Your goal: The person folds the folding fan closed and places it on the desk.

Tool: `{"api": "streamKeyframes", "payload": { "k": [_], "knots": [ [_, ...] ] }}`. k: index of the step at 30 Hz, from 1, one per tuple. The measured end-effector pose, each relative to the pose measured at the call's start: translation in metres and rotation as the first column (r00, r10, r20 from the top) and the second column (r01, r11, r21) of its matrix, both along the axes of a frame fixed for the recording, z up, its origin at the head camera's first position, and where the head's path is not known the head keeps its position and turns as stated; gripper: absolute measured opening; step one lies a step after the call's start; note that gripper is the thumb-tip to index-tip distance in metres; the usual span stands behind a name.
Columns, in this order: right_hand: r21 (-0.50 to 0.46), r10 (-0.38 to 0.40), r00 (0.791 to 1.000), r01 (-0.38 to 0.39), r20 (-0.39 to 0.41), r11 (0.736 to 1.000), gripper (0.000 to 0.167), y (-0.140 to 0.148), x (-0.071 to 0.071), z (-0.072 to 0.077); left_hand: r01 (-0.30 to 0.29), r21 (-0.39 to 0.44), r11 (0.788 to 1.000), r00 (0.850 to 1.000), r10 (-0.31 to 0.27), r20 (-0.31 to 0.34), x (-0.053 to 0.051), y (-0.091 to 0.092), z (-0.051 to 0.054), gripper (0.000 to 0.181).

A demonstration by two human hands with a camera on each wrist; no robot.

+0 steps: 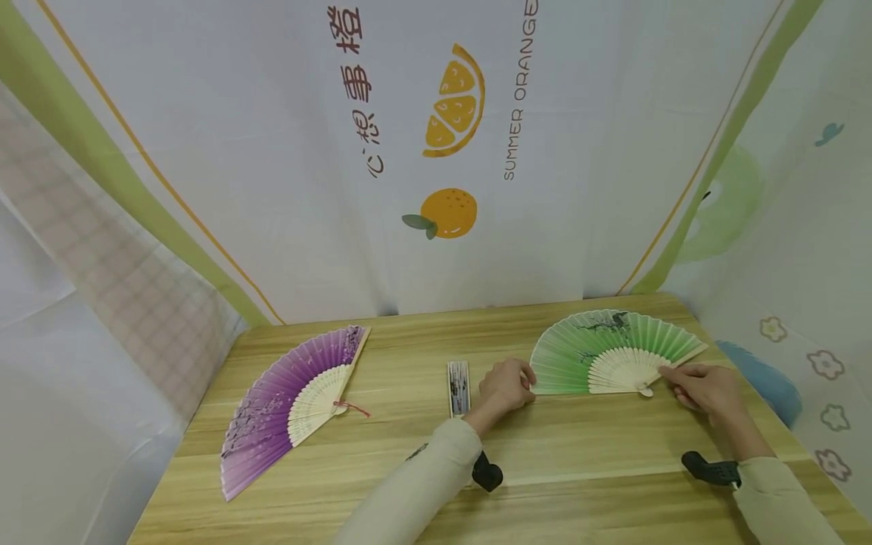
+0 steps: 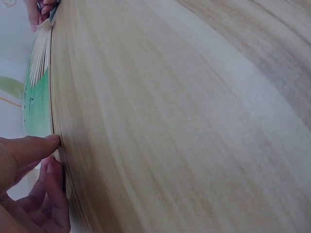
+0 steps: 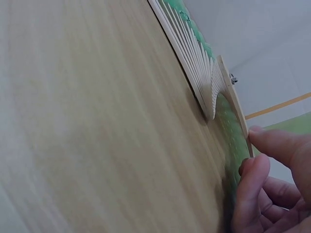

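A green folding fan (image 1: 565,356) with pale ribs and a dark branch print lies spread at the right of the table. My left hand (image 1: 506,384) pinches the outer end of its left edge; thumb and fingers meet there in the left wrist view. On the opposite side my right hand (image 1: 708,392) grips the right outer stick (image 3: 235,99) between thumb and fingers. That stick is raised off the table in the right wrist view. A closed folding fan (image 1: 459,386) with a dark print lies beside my left wrist, its lower part hidden by my forearm.
A purple folding fan (image 1: 272,405) lies spread at the left, with a red tassel (image 1: 354,409) at its pivot. The wooden table (image 1: 579,503) ends at the back against a printed cloth (image 1: 293,189). Cloth also hangs along both sides.
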State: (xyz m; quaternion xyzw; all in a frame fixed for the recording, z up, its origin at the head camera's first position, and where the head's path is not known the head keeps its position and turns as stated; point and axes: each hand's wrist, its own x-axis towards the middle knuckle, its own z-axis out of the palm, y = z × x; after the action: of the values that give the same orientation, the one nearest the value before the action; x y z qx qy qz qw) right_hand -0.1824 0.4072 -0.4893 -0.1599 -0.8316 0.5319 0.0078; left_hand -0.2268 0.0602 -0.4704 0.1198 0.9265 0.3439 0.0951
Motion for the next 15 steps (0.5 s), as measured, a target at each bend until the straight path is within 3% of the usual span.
{"api": "streamKeyframes", "payload": {
  "k": [15],
  "knots": [
    [-0.032,0.019,1.000,-0.018,0.016,0.999,0.045,0.0007,0.0004,0.0006,-0.067,-0.016,0.998,0.998,0.067,-0.005,0.0040,-0.0016,0.0049,0.026]
  ]
}}
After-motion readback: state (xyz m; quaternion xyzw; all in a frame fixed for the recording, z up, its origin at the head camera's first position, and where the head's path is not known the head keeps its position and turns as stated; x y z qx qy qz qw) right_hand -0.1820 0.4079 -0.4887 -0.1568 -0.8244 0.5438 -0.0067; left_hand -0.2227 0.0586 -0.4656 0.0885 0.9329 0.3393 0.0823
